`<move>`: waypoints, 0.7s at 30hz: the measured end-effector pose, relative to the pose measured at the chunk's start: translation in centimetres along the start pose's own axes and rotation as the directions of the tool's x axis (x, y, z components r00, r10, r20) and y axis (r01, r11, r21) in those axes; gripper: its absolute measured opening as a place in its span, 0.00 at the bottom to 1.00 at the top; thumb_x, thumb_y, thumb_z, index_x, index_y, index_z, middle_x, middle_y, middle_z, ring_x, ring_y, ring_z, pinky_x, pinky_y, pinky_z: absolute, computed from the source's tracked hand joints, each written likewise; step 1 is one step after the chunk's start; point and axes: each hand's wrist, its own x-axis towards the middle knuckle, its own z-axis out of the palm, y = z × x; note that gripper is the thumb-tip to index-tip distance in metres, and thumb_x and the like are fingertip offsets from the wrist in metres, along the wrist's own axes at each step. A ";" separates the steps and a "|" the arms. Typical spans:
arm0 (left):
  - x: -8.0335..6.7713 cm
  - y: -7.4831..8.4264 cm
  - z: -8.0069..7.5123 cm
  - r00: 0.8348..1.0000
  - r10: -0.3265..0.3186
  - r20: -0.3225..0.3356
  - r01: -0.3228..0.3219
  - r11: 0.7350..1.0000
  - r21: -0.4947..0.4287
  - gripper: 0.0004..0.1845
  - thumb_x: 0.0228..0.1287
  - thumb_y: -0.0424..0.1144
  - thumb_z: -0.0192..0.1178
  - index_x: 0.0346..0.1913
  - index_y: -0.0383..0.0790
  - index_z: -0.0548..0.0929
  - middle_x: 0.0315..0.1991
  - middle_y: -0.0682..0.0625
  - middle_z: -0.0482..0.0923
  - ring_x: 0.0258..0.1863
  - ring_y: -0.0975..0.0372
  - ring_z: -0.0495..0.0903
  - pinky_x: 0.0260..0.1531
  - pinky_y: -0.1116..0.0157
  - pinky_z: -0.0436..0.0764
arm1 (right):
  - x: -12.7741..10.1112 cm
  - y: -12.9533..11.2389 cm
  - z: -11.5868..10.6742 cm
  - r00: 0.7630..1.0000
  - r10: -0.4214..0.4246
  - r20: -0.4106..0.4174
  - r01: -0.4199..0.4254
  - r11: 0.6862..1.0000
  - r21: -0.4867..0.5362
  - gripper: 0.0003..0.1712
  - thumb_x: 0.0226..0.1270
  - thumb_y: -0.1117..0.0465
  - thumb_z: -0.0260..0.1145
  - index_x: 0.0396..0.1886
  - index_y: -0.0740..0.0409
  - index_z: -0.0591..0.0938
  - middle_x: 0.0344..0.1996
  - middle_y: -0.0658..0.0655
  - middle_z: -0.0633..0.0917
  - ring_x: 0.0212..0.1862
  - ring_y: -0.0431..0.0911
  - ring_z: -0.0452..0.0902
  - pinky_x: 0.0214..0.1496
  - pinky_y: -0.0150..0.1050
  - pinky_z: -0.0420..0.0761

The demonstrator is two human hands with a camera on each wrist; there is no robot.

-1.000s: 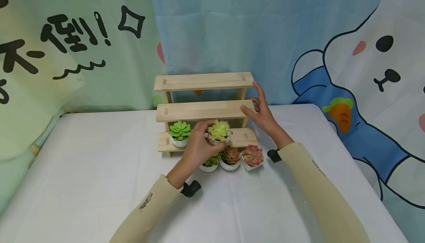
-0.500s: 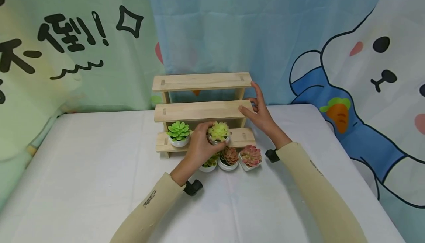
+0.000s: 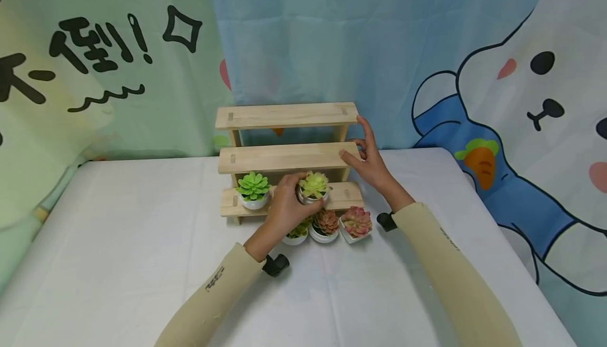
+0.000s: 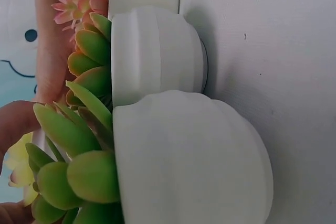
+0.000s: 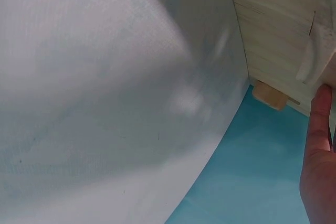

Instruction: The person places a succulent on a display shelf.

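The left hand (image 3: pixel 290 205) has a half-closed grip — thumb and fingers around the yellow-green plant (image 3: pixel 314 185) in its pot, at the bottom shelf (image 3: pixel 348 195); whether it touches the wood I cannot tell. The right hand (image 3: pixel 372 165) holds the wooden stand (image 3: pixel 280 158) by its right end, thumb on the middle board, forefinger stretched to the top one. A bright green plant (image 3: pixel 253 186) sits left on the bottom shelf. On the desk (image 3: pixel 142 241) in front — green (image 3: pixel 300 227), reddish-brown (image 3: pixel 326 222) and pink plants (image 3: pixel 355 221), side by side.
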 end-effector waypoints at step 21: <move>-0.5 0.6 -0.6 0.998 0.007 0.070 -0.003 0.998 -0.055 0.39 0.57 0.38 0.70 0.68 0.31 0.62 0.62 0.33 0.61 0.60 0.45 0.68 0.60 0.48 0.71 | 0.1 0.2 0.0 1.000 -0.005 -0.003 0.005 1.000 0.008 0.46 0.72 0.71 0.54 0.78 0.57 0.37 0.77 0.61 0.42 0.56 0.53 0.60 0.45 0.46 0.53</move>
